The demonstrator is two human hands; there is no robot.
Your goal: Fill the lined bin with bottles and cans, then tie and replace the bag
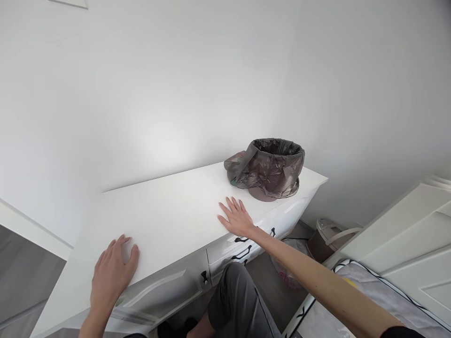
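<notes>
Nearest to us, the long white cabinet with a smooth, flat top (165, 211) lies directly beneath the fingers of the left hand (112, 272), close to its front edge. We note that these fingers are slightly bent and held close together, with the thumb set well apart; the gap between holds nothing, and the hand rests on the white surface. Below the front edge we see a bent knee in dark grey cloth trousers (237, 295), just beside the cabinet's drawers, which carry curved black handles (241, 252). Farther along, the right hand (238, 221) lies palm down at the same edge, its fingers fanned out across the top and gripping nothing. Just beyond these fingertips, to their right and apart from them, we find a rounded brownish bin lined with a translucent dark grey plastic bag (269, 169). It stands upright near the cabinet's far right end, its mouth open upward and the bag folded over the rim, with a loose bulge of plastic on the left side. Behind everything we observe a plain pale grey wall (176, 94), brightest above the middle of the cabinet
</notes>
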